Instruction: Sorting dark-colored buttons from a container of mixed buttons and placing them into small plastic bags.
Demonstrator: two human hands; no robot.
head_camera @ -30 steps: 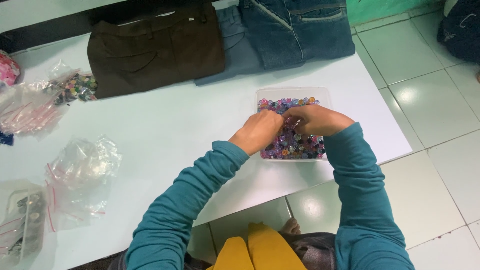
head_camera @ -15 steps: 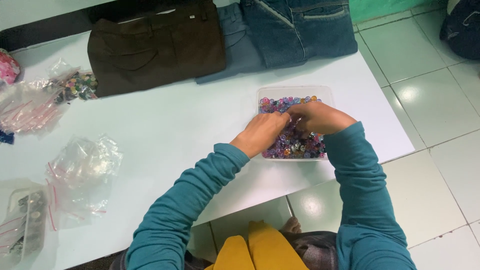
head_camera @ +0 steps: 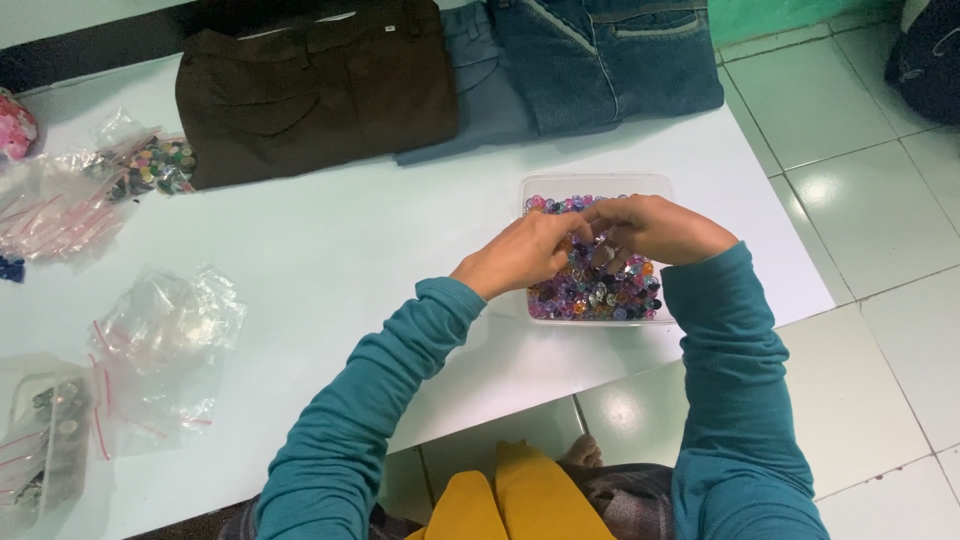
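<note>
A clear plastic box (head_camera: 655, 186) sits on the white table (head_camera: 350, 250) near its right end, full of small shiny beads or buttons (head_camera: 600, 292) in purple, pink and mixed colours. Both my hands hover over the box, fingertips meeting in its middle. My left hand (head_camera: 525, 252) reaches in from the left with fingers curled and pinched. My right hand (head_camera: 655, 228) comes from the right, fingers bent down onto the pieces. What each pinches is too small to make out. Teal sleeves cover both my arms.
Folded brown trousers (head_camera: 310, 85) and blue jeans (head_camera: 590, 60) lie along the table's far edge. Clear zip bags (head_camera: 165, 340) lie at the left, one holding dark buttons (head_camera: 155, 165), another pink pieces (head_camera: 50, 225). Tiled floor (head_camera: 880, 230) is at the right.
My hands have stayed over the box, with fingers shifting slightly among the pieces. The view has drifted a little.
</note>
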